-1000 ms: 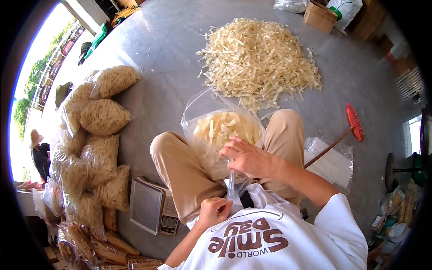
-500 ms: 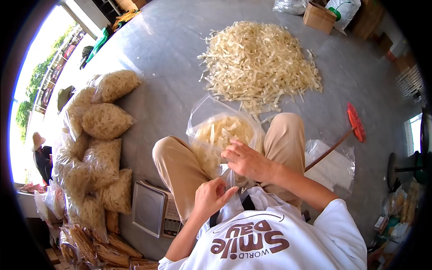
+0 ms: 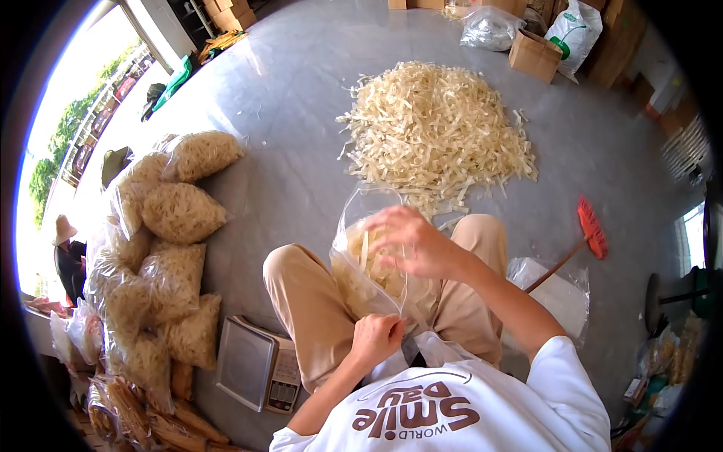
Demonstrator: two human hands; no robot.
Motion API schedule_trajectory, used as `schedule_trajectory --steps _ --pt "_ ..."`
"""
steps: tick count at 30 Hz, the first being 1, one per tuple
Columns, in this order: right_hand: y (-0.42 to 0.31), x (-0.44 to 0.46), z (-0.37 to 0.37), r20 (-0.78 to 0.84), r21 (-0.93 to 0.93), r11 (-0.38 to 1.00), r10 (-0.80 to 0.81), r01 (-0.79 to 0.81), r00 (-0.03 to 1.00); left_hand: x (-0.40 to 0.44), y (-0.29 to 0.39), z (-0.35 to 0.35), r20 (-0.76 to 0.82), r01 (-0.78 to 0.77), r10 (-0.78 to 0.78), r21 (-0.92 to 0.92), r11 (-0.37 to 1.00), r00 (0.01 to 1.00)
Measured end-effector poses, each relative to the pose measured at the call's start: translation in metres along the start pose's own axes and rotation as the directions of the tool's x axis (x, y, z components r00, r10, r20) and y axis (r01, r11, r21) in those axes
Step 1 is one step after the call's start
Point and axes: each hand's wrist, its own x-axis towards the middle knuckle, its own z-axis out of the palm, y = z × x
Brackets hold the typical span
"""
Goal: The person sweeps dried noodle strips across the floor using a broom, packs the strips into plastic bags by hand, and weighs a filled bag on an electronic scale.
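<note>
A clear plastic bag (image 3: 348,269) stands between my bent knees, its mouth spread wide. Pale, cream-coloured dried strips (image 3: 369,260) partly fill it. My left hand (image 3: 376,339) is closed on the near edge of the bag, low by my lap. Over the bag's mouth hovers my right hand (image 3: 414,239), fingers spread and slightly blurred, with nothing seen in them. Whether its fingertips touch the far rim or the strips, I cannot tell. Beyond the bag, a large heap of the same loose strips (image 3: 440,132) lies on the grey floor.
Several filled plastic bags (image 3: 184,213) are piled at the left. A weighing scale (image 3: 247,363) sits beside my left knee. On the right are a red-headed broom (image 3: 593,228) and a white plastic-wrapped pack (image 3: 553,297). A cardboard box (image 3: 535,56) stands at the back. Another person (image 3: 69,260) is at far left.
My right hand has moved up and forward from the bag's near side to over its mouth, fingers spreading. My left hand has shifted right and closed on the bag's near edge.
</note>
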Motion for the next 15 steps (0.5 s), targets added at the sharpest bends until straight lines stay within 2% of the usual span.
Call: schedule_trajectory --steps 2,3,5,9,11,13,15 --pt "0.026 0.020 -0.003 -0.253 -0.204 0.968 0.094 -0.148 0.963 -0.005 -0.002 0.006 -0.005 -0.021 0.021 0.016 1.000 1.000" --pt "0.039 0.030 -0.003 -0.260 -0.207 0.967 0.092 -0.148 0.961 -0.005 0.000 0.007 -0.011 -0.027 0.027 0.019 0.999 1.000" --pt "0.062 0.047 0.007 -0.287 -0.296 0.906 0.216 -0.301 0.933 -0.007 -0.001 0.009 -0.009 -0.042 0.043 0.027 0.999 0.999" --pt "0.087 0.075 0.034 -0.285 -0.351 0.873 0.244 -0.338 0.927 -0.011 -0.005 0.013 -0.017 -0.073 0.074 0.031 0.997 0.997" --pt "0.080 0.089 0.019 -0.033 -0.396 0.788 0.501 -0.471 0.865 -0.013 -0.006 0.012 -0.015 -0.072 0.073 0.026 0.997 0.997" --pt "0.072 0.092 0.005 -0.093 -0.462 0.766 0.460 -0.447 0.883 -0.015 -0.008 0.011 -0.010 -0.070 0.071 0.017 0.997 0.997" --pt "0.075 0.091 -0.008 -0.144 -0.526 0.737 0.414 -0.424 0.899 -0.017 -0.014 0.011 -0.028 0.013 -0.020 -0.204 0.979 0.999"
